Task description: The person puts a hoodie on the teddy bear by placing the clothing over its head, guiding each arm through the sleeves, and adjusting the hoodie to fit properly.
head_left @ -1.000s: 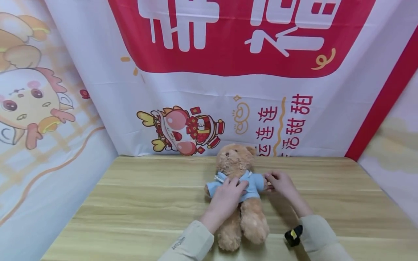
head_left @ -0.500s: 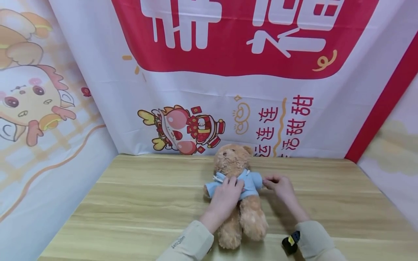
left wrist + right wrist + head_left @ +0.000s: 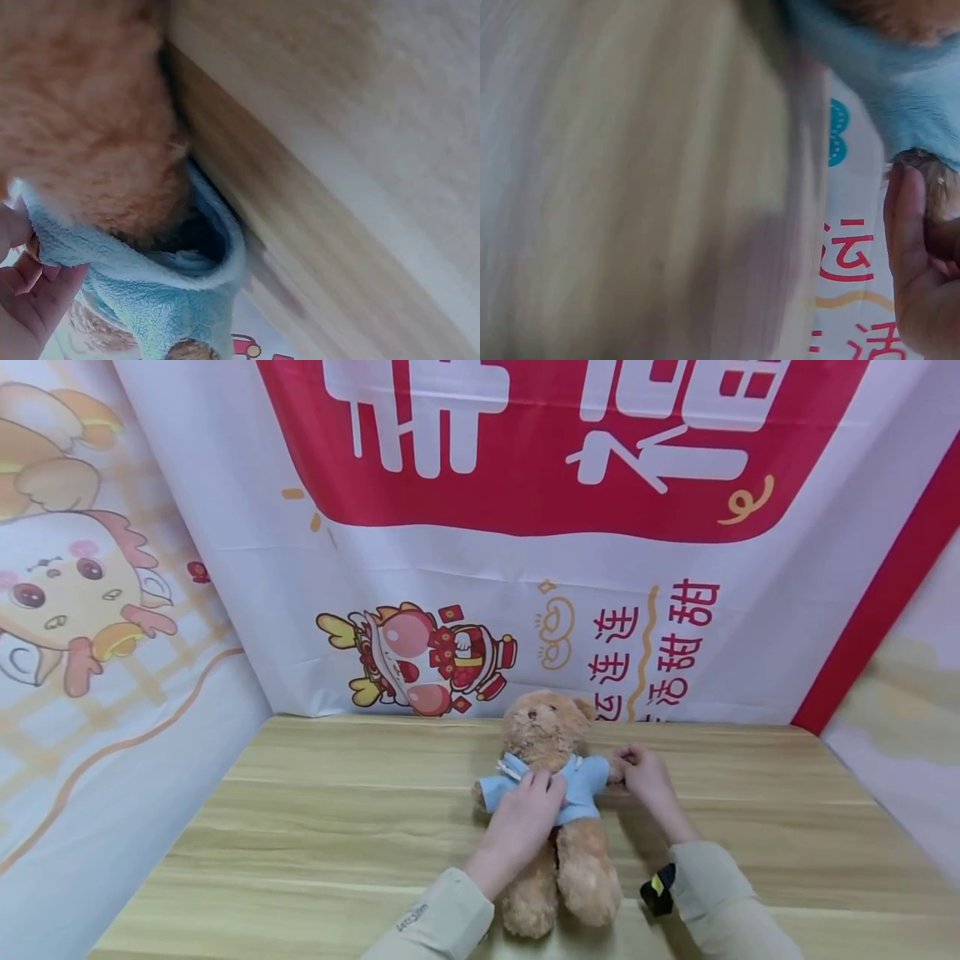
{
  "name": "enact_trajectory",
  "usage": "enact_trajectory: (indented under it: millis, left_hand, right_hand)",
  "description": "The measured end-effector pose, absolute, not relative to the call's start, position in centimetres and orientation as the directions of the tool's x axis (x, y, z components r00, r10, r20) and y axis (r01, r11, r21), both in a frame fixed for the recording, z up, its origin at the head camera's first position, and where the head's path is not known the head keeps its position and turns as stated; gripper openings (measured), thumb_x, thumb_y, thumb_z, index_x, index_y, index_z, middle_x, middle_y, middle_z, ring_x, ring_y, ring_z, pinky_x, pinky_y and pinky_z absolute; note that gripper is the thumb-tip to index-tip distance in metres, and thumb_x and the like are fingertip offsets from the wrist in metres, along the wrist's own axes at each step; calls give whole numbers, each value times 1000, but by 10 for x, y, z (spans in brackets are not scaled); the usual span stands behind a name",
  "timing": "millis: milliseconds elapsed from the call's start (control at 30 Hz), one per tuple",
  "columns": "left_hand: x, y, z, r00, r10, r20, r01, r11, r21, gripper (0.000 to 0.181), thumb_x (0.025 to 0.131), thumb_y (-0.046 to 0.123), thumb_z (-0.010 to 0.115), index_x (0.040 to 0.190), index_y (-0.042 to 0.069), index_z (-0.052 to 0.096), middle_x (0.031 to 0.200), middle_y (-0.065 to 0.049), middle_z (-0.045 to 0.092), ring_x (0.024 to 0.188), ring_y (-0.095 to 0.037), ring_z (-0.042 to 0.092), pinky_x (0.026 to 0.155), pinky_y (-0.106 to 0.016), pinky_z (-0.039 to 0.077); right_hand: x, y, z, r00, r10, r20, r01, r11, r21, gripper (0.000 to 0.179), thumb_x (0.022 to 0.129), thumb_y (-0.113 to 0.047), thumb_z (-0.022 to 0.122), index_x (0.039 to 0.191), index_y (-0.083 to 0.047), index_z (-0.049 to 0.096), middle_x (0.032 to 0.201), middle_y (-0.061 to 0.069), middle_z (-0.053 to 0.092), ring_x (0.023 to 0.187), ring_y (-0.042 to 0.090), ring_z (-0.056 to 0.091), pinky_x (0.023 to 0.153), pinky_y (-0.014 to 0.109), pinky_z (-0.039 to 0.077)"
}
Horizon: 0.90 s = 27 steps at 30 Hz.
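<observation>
A brown teddy bear (image 3: 588,868) in a light blue hooded top (image 3: 581,789) lies on its back, head toward the backdrop. My left hand (image 3: 525,818) lies over the bear's belly. In the left wrist view, its thumb and fingers (image 3: 56,289) pinch the hem of the top, which gapes away from the fur beside them. My right hand (image 3: 647,777) pinches the furry paw (image 3: 934,176) that pokes out of the sleeve on the right. The other paw (image 3: 478,793) shows at the left cuff.
The bear lies on a wood-grain table (image 3: 337,827). Close behind the table's back edge hangs a printed white and red cloth (image 3: 450,560). A black wrist strap piece (image 3: 658,891) sits at my right sleeve.
The bear's head and body first shifted slightly left, then back right. The paw at the right sleeve shows more than half a second ago, and my right hand is slightly higher.
</observation>
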<state>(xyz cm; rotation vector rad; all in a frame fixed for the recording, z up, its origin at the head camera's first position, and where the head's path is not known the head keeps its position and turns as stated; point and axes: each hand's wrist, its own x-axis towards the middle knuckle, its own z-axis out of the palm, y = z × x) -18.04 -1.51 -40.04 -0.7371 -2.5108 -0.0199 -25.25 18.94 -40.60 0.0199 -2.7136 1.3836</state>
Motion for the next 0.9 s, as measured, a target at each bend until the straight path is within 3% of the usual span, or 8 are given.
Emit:
enact_trajectory:
  millis: [67, 200, 300, 500, 667, 800, 900]
  left_hand:
    - [-180, -17, -401, -726, 489, 483, 516, 852, -88, 12, 98, 26, 51, 96, 15, 56, 91, -1, 57, 77, -14, 54, 47, -20, 41]
    - [-179, -19, -400, -744, 461, 483, 510, 859, -34, 12, 98, 26, 50, 94, 16, 56, 90, -3, 56, 77, -15, 54, 45, -20, 39]
    - [-179, -19, -401, -737, 447, 508, 492, 869, -51, 13, 97, 27, 52, 94, 16, 57, 89, -2, 56, 78, -15, 54, 44, -20, 40]
    - [-180, -13, -402, -715, 465, 522, 485, 868, -108, 15, 97, 31, 52, 94, 17, 57, 84, -1, 57, 73, -14, 55, 42, -20, 38]
    - [-179, -10, -397, -766, 434, 474, 484, 875, -18, 12, 96, 27, 54, 96, 17, 59, 85, -1, 60, 74, -15, 56, 45, -21, 40]
    - [-179, -9, -392, -808, 409, 424, 476, 877, 59, 9, 96, 25, 55, 94, 16, 58, 86, -2, 60, 76, -15, 56, 48, -22, 43]
    - [-179, -8, -393, -809, 417, 414, 489, 869, 79, 9, 96, 24, 53, 94, 16, 58, 88, -1, 59, 78, -15, 56, 49, -21, 43]
  right_hand:
    - [-252, 189, -405, -999, -19, 41, -46, 472, -881, 23, 98, -7, 47, 100, 14, 54, 84, 20, 60, 72, 7, 54, 67, 20, 51]
    - [-244, 190, -402, -987, -152, -45, -6, 320, -947, 40, 99, -23, 50, 125, 9, 49, 105, 12, 58, 85, -1, 54, 80, 21, 54]
    - [-238, 191, -400, -982, -188, -26, -47, 372, -927, 50, 92, -24, 63, 131, 5, 51, 118, 17, 62, 91, -2, 58, 82, 21, 53]
    - [-237, 199, -402, -993, -121, 8, -55, 397, -916, 27, 92, -7, 61, 106, 16, 62, 83, 5, 73, 70, -4, 63, 70, 19, 56]
    - [-241, 205, -406, -995, -64, -77, 57, 273, -960, 32, 93, -5, 58, 108, 23, 58, 71, -10, 67, 64, -4, 61, 64, 16, 55]
    - [-244, 208, -408, -995, 12, -100, 99, 306, -947, 34, 92, -7, 60, 110, 22, 58, 69, -13, 65, 61, -5, 58, 61, 14, 52]
    - [-244, 208, -406, -995, 53, -82, 97, 409, -907, 34, 92, -12, 60, 108, 19, 61, 69, -9, 65, 61, -4, 55, 60, 15, 50]
